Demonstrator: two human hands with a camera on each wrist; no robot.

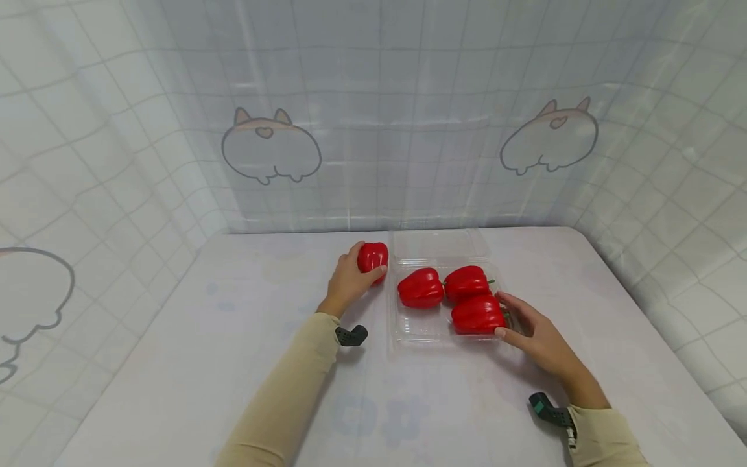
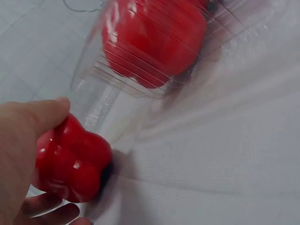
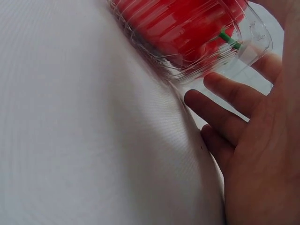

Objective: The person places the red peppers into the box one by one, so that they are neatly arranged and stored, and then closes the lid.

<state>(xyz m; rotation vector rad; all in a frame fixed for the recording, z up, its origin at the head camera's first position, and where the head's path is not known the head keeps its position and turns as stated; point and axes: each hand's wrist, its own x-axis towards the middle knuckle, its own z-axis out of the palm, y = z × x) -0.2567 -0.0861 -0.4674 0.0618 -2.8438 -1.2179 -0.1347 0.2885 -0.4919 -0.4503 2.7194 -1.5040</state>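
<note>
My left hand (image 1: 348, 282) grips a red bell pepper (image 1: 372, 257) just left of a clear plastic container (image 1: 428, 331). In the left wrist view, the thumb lies over this pepper (image 2: 75, 161) and the other fingers curl beneath it. Inside the container are three more red bell peppers: one at the left (image 1: 421, 288), one at the back right (image 1: 467, 283) and one at the front right (image 1: 478, 315). At the container's right side, my right hand (image 1: 537, 340) touches the wall with relaxed, spread fingers. A green stem (image 3: 229, 40) shows through the plastic there.
The container's clear lid (image 1: 434, 245) lies folded back behind it. A white cloth (image 1: 233, 376) with faint prints covers the table. Pale grid-patterned curtains (image 1: 408, 149) with cartoon animals hang behind and at both sides. Each wrist carries a small dark device (image 1: 352, 336).
</note>
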